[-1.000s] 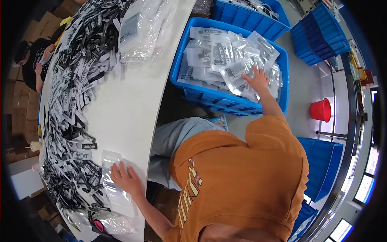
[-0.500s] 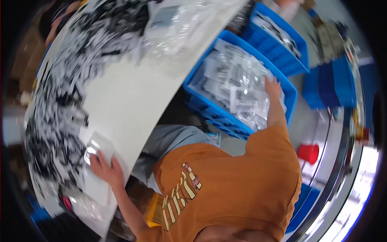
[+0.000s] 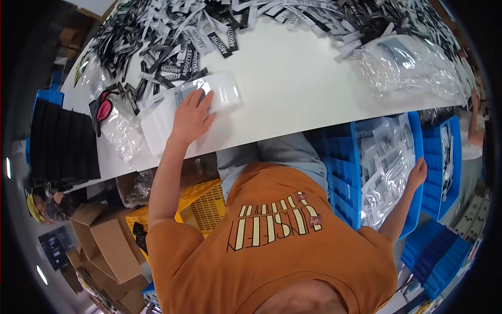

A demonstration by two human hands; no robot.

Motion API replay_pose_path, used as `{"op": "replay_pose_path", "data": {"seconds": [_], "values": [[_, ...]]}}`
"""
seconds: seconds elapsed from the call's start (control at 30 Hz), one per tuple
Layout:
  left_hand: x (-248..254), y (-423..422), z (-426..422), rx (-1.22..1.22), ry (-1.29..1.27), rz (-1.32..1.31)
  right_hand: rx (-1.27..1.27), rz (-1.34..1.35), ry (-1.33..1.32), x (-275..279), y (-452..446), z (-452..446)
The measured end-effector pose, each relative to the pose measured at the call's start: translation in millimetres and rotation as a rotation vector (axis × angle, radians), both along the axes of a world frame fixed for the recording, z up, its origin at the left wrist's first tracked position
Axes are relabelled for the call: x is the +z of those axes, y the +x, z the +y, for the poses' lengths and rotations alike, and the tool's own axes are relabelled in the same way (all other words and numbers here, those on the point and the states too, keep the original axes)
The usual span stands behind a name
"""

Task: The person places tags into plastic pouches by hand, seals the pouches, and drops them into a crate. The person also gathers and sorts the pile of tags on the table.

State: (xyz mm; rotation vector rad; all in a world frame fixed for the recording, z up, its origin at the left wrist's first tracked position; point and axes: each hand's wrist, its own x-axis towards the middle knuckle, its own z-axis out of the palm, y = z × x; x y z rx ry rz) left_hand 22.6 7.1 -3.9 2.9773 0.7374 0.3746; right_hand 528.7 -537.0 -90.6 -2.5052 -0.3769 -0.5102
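My left hand point(image 3: 192, 118) lies with fingers spread on a stack of clear plastic bags point(image 3: 224, 93) near the table's front edge. Grey printing shows on the top bag beside the fingertips. My right hand point(image 3: 417, 174) is over the right side of a blue crate point(image 3: 415, 125), its fingers loosely bent and nothing visible in them. Filled clear packets with printed labels point(image 3: 387, 162) are heaped inside that crate. Many black and white printed strips point(image 3: 188, 57) lie scattered just beyond the bags.
A large pile of clear plastic packaging point(image 3: 413, 65) rests at the table's right. On the left are a black and pink eye mask point(image 3: 104, 109) and dark stacked trays point(image 3: 63, 141). A yellow crate point(image 3: 201, 206) and cardboard boxes point(image 3: 112, 246) stand below; another blue crate point(image 3: 434, 167) is at right.
The view has swung from the crate toward the table. My right hand has gone from above the packets to the crate's right side. My left hand stays on the bags.
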Motion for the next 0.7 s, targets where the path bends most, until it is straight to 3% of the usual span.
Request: {"op": "replay_pose_path", "data": {"seconds": [0.07,0.27,0.43,0.47,0.53,0.6,0.7], "values": [[-7,0,0,0.000,0.130,-0.033,0.171,0.006,0.165,41,-20,70],[-20,-5,7,0.238,-0.115,-0.541,0.841,-0.144,0.188,115,-99,264],[-13,-6,-6,0.211,-0.025,-0.506,1.364,0.339,0.395,100,-187,456],[-10,-5,-9,0.203,0.000,-0.464,1.409,0.403,0.337,102,-203,486],[-7,-4,-9,0.193,0.042,-0.445,1.459,0.254,0.211,98,-227,546],[-15,-7,-3,0.233,-0.062,-0.437,1.428,0.242,0.055,86,-244,606],[-10,-4,-3,0.296,-0.151,-0.379,1.173,0.064,-0.405,67,-262,649]]}}
